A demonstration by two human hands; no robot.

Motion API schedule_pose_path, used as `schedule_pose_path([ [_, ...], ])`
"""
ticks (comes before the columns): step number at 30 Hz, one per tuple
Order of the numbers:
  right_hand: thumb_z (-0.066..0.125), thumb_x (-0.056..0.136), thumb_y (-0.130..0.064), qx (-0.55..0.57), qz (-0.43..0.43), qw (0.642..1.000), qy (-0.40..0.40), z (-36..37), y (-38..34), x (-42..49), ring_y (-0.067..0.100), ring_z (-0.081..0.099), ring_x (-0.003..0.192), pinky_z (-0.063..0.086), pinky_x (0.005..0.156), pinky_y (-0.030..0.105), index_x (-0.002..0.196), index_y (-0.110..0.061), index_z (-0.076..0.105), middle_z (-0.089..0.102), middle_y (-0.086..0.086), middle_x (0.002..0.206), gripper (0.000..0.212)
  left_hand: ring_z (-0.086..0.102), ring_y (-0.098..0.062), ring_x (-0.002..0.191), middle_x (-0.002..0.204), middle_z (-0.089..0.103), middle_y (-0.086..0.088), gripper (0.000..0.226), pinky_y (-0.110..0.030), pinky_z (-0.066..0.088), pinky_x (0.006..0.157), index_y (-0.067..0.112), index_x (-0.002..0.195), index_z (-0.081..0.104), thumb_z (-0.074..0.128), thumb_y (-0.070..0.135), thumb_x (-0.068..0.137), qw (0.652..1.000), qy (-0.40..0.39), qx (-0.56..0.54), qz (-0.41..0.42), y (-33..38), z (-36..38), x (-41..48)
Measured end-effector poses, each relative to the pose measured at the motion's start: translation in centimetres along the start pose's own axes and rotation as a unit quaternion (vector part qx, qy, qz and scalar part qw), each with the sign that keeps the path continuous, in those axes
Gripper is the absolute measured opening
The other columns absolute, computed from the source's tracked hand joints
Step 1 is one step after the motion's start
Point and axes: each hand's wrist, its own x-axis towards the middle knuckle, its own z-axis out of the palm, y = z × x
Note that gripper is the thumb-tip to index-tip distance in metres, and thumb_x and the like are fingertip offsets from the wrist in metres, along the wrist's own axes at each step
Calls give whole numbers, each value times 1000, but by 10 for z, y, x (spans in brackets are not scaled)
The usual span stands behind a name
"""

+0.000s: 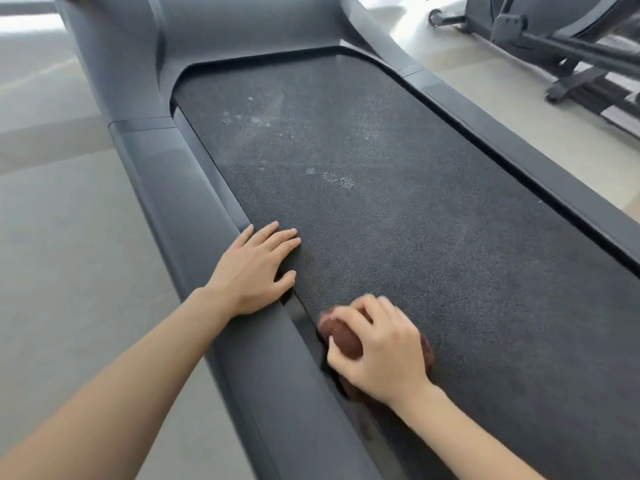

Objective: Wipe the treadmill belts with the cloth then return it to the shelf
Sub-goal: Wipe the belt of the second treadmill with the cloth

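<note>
- The black belt fills the middle of the frame and runs from the top center down to the lower right.
- The cloth is dark red. It sits bunched up on the belt in the lower middle of the frame, close to the belt's left edge.
- The right hand is on top of the cloth. Its fingers are curled over the cloth and grip it, and the cloth peeks out at the front and the far side of the hand.
- The left hand lies flat, left of center in the frame. Its fingers are straight and a little spread. The palm rests on the gray left rail and the fingertips reach onto the belt.
- The two hands are near each other but do not touch.
- Pale dusty spots show on the belt above the hands, toward the top of the frame.
- A gray right rail runs along the other side of the belt.
- A light floor fills the left side of the frame.
- Another gym machine stands in the upper right corner.
</note>
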Motion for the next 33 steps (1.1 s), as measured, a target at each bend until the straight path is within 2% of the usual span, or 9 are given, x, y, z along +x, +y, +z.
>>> schedule_pose_path([
  [4, 58, 69, -43, -19, 35, 999, 10, 27, 21, 73, 25, 55, 75, 48, 63, 35, 87, -25, 67, 56, 0, 79, 26, 11, -11, 144, 154, 24, 13, 57, -33, 0, 118, 28, 145, 31, 42, 45, 92, 1000, 7, -9, 1, 0, -2, 1],
  [8, 59, 71, -43, -54, 83, 995, 21, 49, 47, 138, 26, 56, 76, 40, 59, 30, 86, -25, 66, 55, 1, 80, 25, 17, -12, 143, 151, 30, 11, 64, -31, 4, 117, 28, 142, 38, 26, 49, 83, 1000, 9, -19, -6, 1, -4, 0],
  [13, 60, 72, -42, -60, 122, 991, 4, 52, 48, 158, 30, 53, 75, 42, 63, 34, 88, -20, 65, 56, 6, 85, 27, 18, -15, 143, 151, 32, 6, 69, -34, 7, 118, 19, 142, 40, 27, 49, 81, 999, 11, -29, -39, 0, -7, 3],
  [15, 58, 71, -43, -30, 100, 995, -5, 46, 33, 137, 28, 53, 73, 43, 64, 34, 88, -22, 65, 55, 4, 84, 28, 16, -14, 144, 153, 29, 5, 70, -34, 6, 119, 18, 144, 37, 26, 48, 81, 999, 4, -19, -46, 1, -6, 3],
  [20, 60, 69, -42, 31, -38, 998, -31, 33, 3, 62, 25, 49, 71, 42, 61, 34, 92, -24, 65, 55, 2, 84, 30, 18, -16, 143, 152, 32, 4, 69, -35, 11, 118, 17, 143, 38, 30, 47, 81, 999, -7, -11, -46, 2, -7, 6],
  [23, 61, 68, -41, 41, -49, 998, -23, 35, 9, 68, 24, 52, 71, 45, 60, 34, 92, -25, 66, 57, 0, 83, 29, 19, -16, 143, 152, 32, 3, 67, -35, 12, 118, 15, 142, 39, 36, 43, 82, 999, -15, -13, -49, 2, -8, 5],
  [26, 60, 68, -42, 12, -8, 1000, -25, 45, 15, 110, 25, 54, 72, 45, 60, 34, 88, -25, 67, 57, 1, 80, 27, 14, -16, 144, 153, 28, 3, 67, -32, 6, 118, 14, 144, 36, 42, 39, 82, 999, -21, -21, -44, 0, -8, 5],
  [30, 63, 70, -40, -50, 85, 994, -41, 51, 39, 164, 31, 56, 79, 45, 64, 36, 90, -22, 67, 58, 5, 83, 28, 5, -17, 146, 157, 18, 2, 70, -32, -1, 118, 15, 148, 26, 32, 45, 85, 999, -49, 8, -13, -5, -7, 6],
  [33, 65, 75, -41, -63, 157, 985, -36, 39, 64, 158, 32, 54, 82, 44, 69, 37, 98, -20, 66, 57, 7, 91, 31, 19, -19, 143, 152, 32, -2, 67, -38, 9, 118, 13, 142, 38, 32, 44, 84, 997, -49, 11, 52, -21, -19, 21],
])
